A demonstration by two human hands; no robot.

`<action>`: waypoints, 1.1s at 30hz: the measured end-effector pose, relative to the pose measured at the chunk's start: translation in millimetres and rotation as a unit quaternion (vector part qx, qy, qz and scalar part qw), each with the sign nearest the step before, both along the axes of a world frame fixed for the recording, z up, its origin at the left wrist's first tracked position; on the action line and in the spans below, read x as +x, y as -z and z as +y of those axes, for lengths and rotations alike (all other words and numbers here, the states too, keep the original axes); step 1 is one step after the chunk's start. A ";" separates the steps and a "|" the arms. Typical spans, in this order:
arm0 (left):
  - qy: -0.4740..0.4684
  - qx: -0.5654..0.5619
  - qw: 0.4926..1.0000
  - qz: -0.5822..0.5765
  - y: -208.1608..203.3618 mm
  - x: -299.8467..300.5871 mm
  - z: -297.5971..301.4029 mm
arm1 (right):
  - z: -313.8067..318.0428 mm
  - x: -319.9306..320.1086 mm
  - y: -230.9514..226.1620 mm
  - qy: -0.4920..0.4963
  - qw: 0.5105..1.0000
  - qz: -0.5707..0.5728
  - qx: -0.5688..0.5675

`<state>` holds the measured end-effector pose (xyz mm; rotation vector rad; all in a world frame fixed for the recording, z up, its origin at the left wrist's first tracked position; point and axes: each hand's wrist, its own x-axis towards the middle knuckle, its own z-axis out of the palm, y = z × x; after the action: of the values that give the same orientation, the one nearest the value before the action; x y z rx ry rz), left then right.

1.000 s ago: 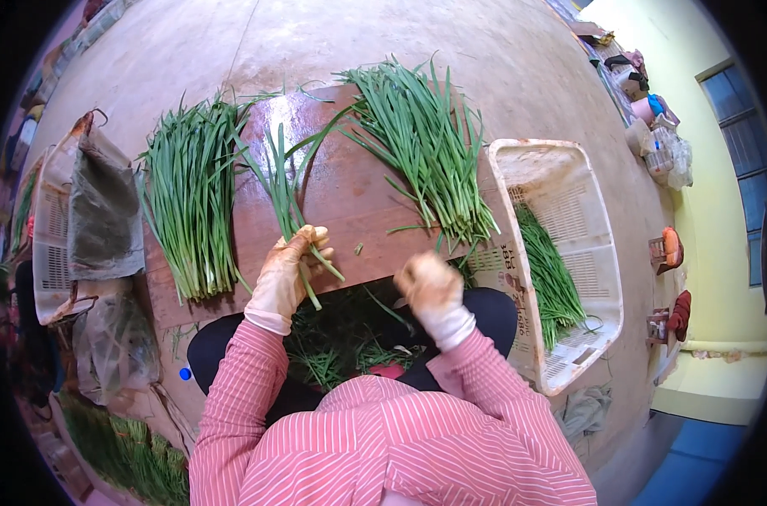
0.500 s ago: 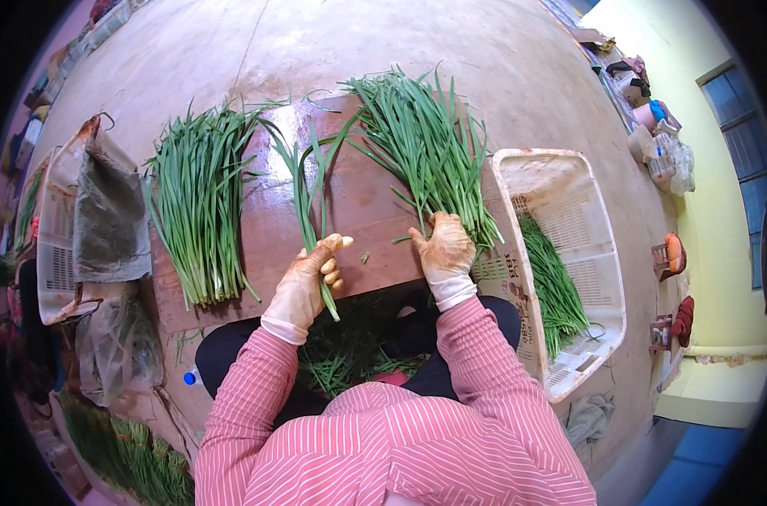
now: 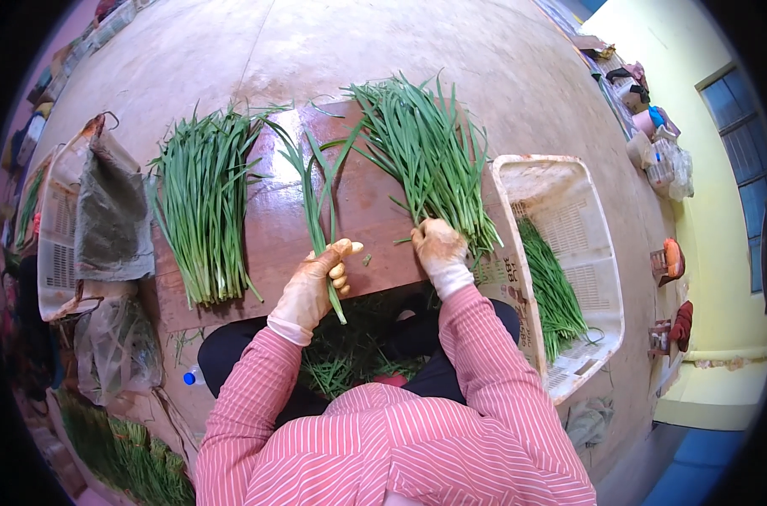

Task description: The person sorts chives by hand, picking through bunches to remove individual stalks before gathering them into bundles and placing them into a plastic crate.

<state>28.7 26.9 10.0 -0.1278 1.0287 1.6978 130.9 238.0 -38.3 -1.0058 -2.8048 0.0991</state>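
Observation:
My left hand [image 3: 318,282], in a stained pale glove, is closed round a few garlic chives [image 3: 316,202]. Their leaves fan out away from me over the brown board [image 3: 368,202], and the cut ends stick out below my fist. My right hand [image 3: 441,251], gloved alike, is at the near left edge of the right-hand pile of garlic chives [image 3: 426,152]. Its thumb and forefinger are pinched together at the stems there; how many they hold is hidden. On the board's left side lies a larger, evenly laid pile of garlic chives [image 3: 205,211].
To the right stands a white plastic crate [image 3: 582,228] with more chives [image 3: 552,287] inside. Another crate [image 3: 56,253], draped with a grey cloth [image 3: 112,223], is at the left above a clear plastic bag [image 3: 118,346]. Bundled greens [image 3: 130,455] lie lower left; trimmings [image 3: 341,363] litter the floor between my legs.
My right hand has shifted slightly left and its fingers have drawn together at the pile's stems. The left hand, still gripping its chives, has moved slightly right.

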 end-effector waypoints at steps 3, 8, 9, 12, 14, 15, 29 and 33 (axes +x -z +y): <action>0.017 -0.012 1.000 0.015 1.0 3.1 5.8 | -49.6 17.4 -31.5 -0.148 0.966 0.163 -0.136; 0.061 -0.020 0.997 0.046 2.5 2.3 1.2 | -95.1 30.8 -48.3 -0.202 0.927 0.160 -0.271; 0.050 -0.015 0.998 0.037 6.1 1.8 0.9 | -92.8 32.8 -49.1 -0.115 0.896 0.137 -0.407; -0.035 -0.030 0.997 0.055 11.6 2.1 1.6 | -85.1 48.3 -37.8 -0.001 0.826 0.103 -0.554; -0.064 -0.057 0.995 0.048 2.6 -4.5 2.7 | -77.2 62.3 -26.2 -0.098 0.925 -0.089 -0.357; -0.097 -0.086 0.991 0.042 -0.2 -6.4 1.0 | -74.1 53.0 -50.9 -0.100 0.879 -0.225 -0.409; -0.052 -0.018 0.998 -0.040 8.2 -2.0 4.2 | -35.2 -8.4 -12.8 -0.127 0.976 0.150 -0.096; -0.006 0.009 0.999 -0.043 4.5 0.3 1.9 | -95.1 18.5 -42.5 -0.192 0.935 0.174 -0.243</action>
<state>29.0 28.8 5.5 -0.1932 0.9502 1.6986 149.4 142.9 4.2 -0.4253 -2.6405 0.9550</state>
